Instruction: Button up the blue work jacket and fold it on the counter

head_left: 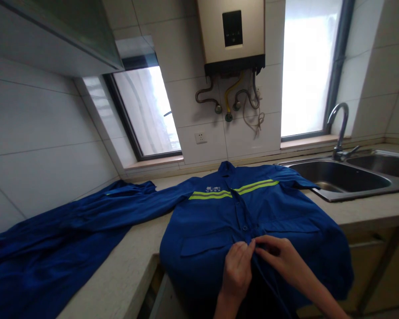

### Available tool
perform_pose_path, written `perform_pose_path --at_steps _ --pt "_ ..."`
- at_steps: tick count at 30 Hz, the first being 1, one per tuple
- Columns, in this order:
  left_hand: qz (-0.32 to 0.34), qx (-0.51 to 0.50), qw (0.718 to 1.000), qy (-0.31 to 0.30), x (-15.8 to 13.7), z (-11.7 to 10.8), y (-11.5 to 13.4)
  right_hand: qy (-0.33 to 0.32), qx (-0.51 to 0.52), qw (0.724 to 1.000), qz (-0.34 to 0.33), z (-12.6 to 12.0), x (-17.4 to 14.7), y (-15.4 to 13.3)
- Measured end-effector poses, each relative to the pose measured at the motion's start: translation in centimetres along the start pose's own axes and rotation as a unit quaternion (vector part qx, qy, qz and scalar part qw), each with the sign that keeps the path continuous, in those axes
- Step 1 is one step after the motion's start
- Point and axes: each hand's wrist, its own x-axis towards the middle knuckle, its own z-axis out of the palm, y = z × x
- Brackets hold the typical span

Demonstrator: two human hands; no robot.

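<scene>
A blue work jacket (202, 221) with yellow-green reflective stripes lies spread on the countertop, collar toward the wall, its lower part hanging over the front edge. My left hand (237, 268) is closed on the front placket near the hem. Right beside it, my right hand (279, 254) pinches the same front edge between thumb and fingers. The fingertips of both hands meet there, and the fabric between them is mostly hidden. A button (244, 228) shows on the placket just above my hands.
More blue clothing (69, 239) lies along the left counter, under the jacket's sleeve. A steel sink (339, 177) with a faucet (342, 128) is at the right, close to the other sleeve. A water heater (232, 35) hangs on the tiled wall. Pale countertop (146, 239) shows between the garments.
</scene>
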Motion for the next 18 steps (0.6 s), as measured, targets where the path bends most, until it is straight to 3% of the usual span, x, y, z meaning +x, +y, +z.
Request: perform_pose_path --at_steps 3,7,12,18 --pt "0.017 0.034 0.999 0.026 -0.3 0.1 -0.4 0.000 -0.014 1.000 -0.008 0.0 0.3 0.0" --pt "0.001 0.059 0.998 0.037 -0.6 0.4 -0.8 0.035 -0.090 0.993 -0.067 -0.1 0.3 0.0" --pt "-0.054 0.075 0.995 0.048 -0.4 0.7 -0.9 0.079 -0.160 0.971 -0.158 0.3 0.1 0.3" --pt "-0.069 0.068 0.994 0.059 0.0 0.5 -0.7 0.126 -0.218 0.940 -0.231 1.0 0.3 0.9"
